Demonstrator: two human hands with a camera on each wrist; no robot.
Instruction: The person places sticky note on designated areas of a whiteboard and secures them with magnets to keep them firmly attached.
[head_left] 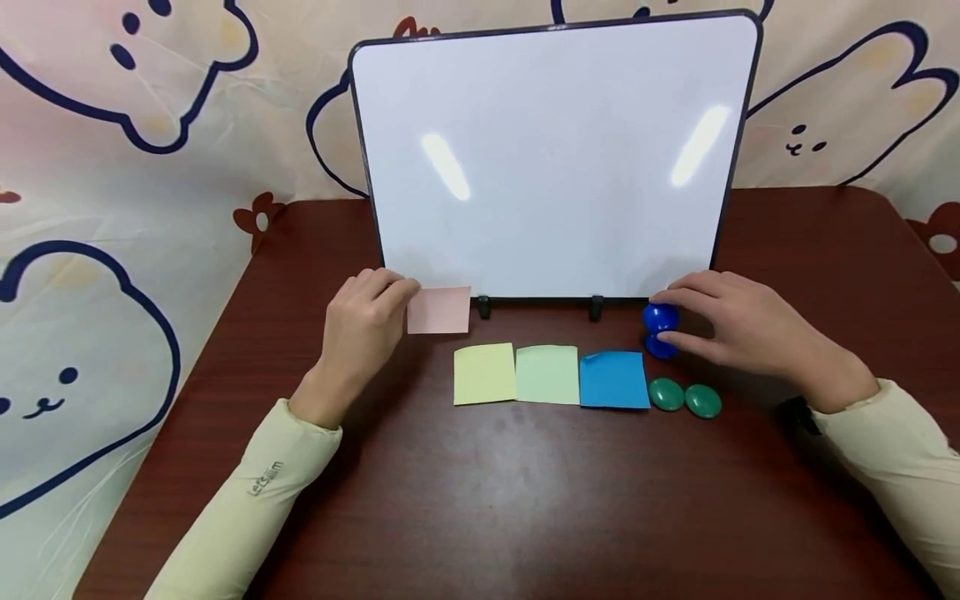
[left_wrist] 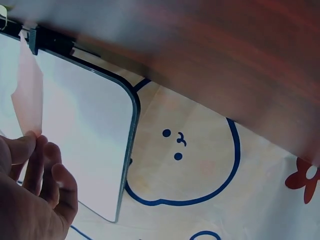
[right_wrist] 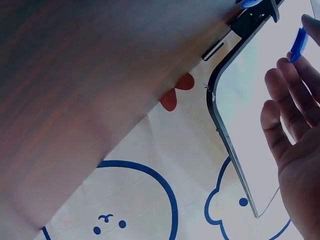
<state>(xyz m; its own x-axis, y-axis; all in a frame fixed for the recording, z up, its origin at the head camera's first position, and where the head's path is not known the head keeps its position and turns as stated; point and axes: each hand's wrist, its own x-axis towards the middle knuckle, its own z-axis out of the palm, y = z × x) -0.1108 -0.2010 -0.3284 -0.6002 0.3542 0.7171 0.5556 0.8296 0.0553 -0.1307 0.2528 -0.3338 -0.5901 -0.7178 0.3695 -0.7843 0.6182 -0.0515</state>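
the two pale sleeves (head_left: 247, 500) come in nearest the camera, reaching up over the dark counter (head_left: 480, 500) toward a whiteboard (head_left: 551, 158) propped upright at its far side. the left hand (head_left: 360, 333) has its grip pressed on the edge of a pink note (head_left: 439, 311), thumb and fingers pinching it; from the left wrist view the note (left_wrist: 27, 95) stands lifted in front of the board, held by the fingertips (left_wrist: 22, 147). the right hand (head_left: 742, 329) curls its grip round the upper of two stacked blue magnets (head_left: 660, 329), thumb below and fingers above, just beside the board's lower right corner. between the hands lie a yellow note (head_left: 484, 373), a green note (head_left: 547, 374) and a blue note (head_left: 614, 380) in a touching row, with two green magnets (head_left: 685, 397) just beside the blue one. as i judge it, the thin pink paper could fold or slip out of so light a pinch, the blue pair could cling together and both lift at once, and a push on the standing board could tip it backward off its small feet.
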